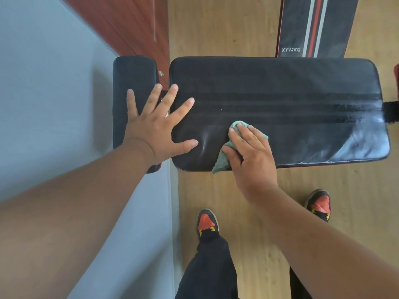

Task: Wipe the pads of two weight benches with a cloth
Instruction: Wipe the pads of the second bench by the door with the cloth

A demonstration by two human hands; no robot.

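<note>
A black weight bench lies across the view, with a long back pad (pixel 280 87) and a short seat pad (pixel 133 74) to its left. My right hand (pixel 250 152) presses a crumpled teal cloth (pixel 222 160) flat onto the near left part of the long pad. My left hand (pixel 155 126) rests with fingers spread over the gap between the two pads, holding nothing. The right end of the long pad shines with wet streaks. A second bench pad (pixel 291 29), black with red and grey stripes and the lettering XYWang, lies farther away at the upper right.
A grey wall (pixel 54 104) and a reddish-brown door (pixel 129 20) stand to the left. The floor (pixel 216 29) is light wood. My two feet in black, red and yellow shoes (pixel 207 223) stand just in front of the bench.
</note>
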